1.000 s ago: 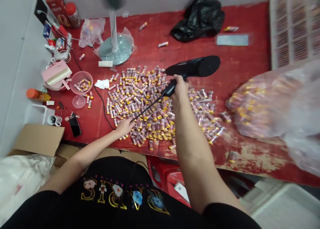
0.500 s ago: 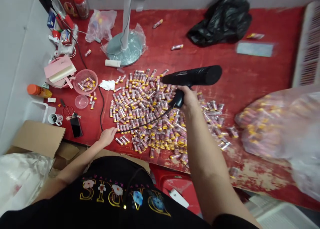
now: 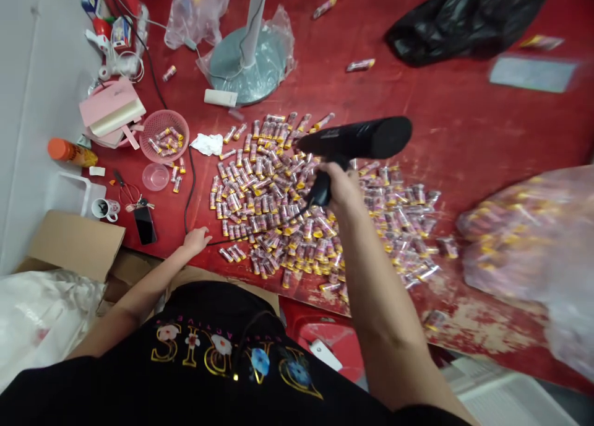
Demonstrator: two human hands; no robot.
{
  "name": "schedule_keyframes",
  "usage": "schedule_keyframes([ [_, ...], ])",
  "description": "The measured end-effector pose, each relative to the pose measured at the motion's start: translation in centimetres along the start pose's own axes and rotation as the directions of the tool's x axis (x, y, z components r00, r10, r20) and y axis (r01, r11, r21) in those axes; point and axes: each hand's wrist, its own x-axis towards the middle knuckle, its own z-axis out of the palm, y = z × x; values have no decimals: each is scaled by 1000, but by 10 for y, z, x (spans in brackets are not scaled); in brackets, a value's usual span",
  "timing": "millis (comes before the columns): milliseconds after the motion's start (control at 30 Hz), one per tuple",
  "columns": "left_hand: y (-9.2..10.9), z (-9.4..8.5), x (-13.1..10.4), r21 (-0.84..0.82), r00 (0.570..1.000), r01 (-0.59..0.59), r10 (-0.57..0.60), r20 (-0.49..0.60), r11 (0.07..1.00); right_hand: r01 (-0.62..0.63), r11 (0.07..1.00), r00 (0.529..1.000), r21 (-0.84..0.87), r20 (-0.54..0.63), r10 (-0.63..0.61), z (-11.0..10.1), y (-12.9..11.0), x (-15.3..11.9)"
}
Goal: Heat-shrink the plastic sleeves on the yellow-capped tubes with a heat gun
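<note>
My right hand (image 3: 341,187) is wrapped round the handle of a black hair dryer (image 3: 357,138), held over the middle of a wide heap of small clear-wrapped tubes (image 3: 269,200) with pink contents and yellow ends. The dryer's barrel lies roughly level, its wide end to the right. From the handle a black cord (image 3: 250,233) runs left across the tubes to my left hand (image 3: 197,240), which is closed round it near the table's front edge. Past that hand, the cord continues up the table beside a pink basket.
The pink basket (image 3: 145,132) holds several tubes. Left of the heap are a clear bowl (image 3: 156,177), phone (image 3: 145,225), scissors (image 3: 126,191) and mug (image 3: 106,210). A stand base (image 3: 273,60) is behind; a black bag (image 3: 468,26) and filled plastic bag (image 3: 505,234) are on the right.
The view has shifted, so the table's far edge has left the picture. Relative to the heap, my left hand has moved slightly left along the cord. My right hand still grips the hair dryer.
</note>
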Motion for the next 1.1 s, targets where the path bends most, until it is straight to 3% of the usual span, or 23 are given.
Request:
schedule_keyframes([
  [100,3,3,2,3,999,-34,34,-6,999,-149,989,983,3,111,148,-26,24,-63],
  [167,22,6,7,0,993,-105,105,-47,994,-201,979,975,45,104,196,-42,43,-113],
  [200,37,8,12,4,982,-166,166,-90,986,-208,976,978,72,46,205,-48,52,-137],
  [233,55,11,20,18,958,-247,246,-146,969,-204,973,978,105,-20,207,-53,60,-158],
  [300,94,19,43,86,861,-439,446,-243,894,-167,968,965,189,-172,200,-60,72,-193],
  [400,146,29,95,195,699,-641,670,-251,742,-108,941,949,320,-248,193,-70,80,-223],
  [533,184,16,167,231,631,-718,754,-181,656,-33,913,944,406,-286,161,-93,90,-235],
  [600,197,5,184,261,615,-722,767,-183,641,-8,903,929,430,-331,165,-108,98,-238],
  [700,219,11,165,324,553,-730,799,-238,602,8,883,912,470,-365,186,-130,113,-247],
  [767,235,37,127,380,457,-775,863,-216,505,32,862,904,506,-382,191,-141,124,-255],
  [867,258,93,67,484,246,-852,969,27,202,80,812,890,578,-409,203,-153,138,-268],
  [933,274,123,49,516,128,-857,966,224,-6,99,782,882,615,-418,217,-162,147,-273],
  [1000,288,136,52,536,88,-837,940,331,-110,108,760,879,641,-419,229,-170,155,-275],
  [1100,305,127,79,580,108,-808,943,316,-102,95,734,898,672,-376,228,-182,166,-268],
])
